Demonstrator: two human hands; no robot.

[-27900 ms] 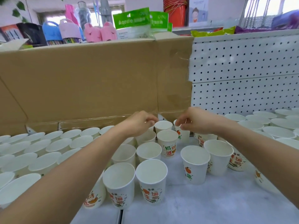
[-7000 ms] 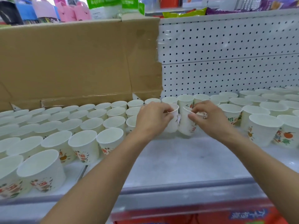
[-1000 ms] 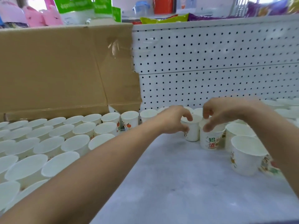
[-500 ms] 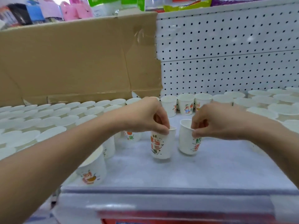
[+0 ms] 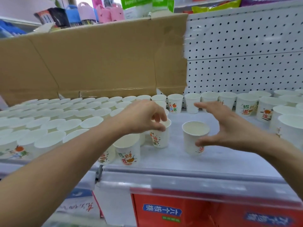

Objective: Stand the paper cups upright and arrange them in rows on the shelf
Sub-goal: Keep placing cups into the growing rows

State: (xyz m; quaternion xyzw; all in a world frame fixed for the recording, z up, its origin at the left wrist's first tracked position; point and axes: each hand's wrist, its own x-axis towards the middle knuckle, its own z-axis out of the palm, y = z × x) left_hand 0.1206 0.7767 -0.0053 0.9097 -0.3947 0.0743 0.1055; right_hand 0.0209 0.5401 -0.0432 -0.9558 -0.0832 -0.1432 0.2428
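White printed paper cups stand upright on the grey shelf. Rows of cups fill the left side, and a back row runs along the pegboard. My left hand pinches the rim of one upright cup near the middle. My right hand is spread open just to the right of another upright cup, with the thumb close to its side and the fingers off it.
A brown cardboard sheet stands behind the left rows and a white pegboard behind the right. More cups crowd the far right. The shelf's front rail runs below, with red packages under it.
My right hand has let go of its cup and opened, moving a little to the right. My left hand still holds its cup by the rim.
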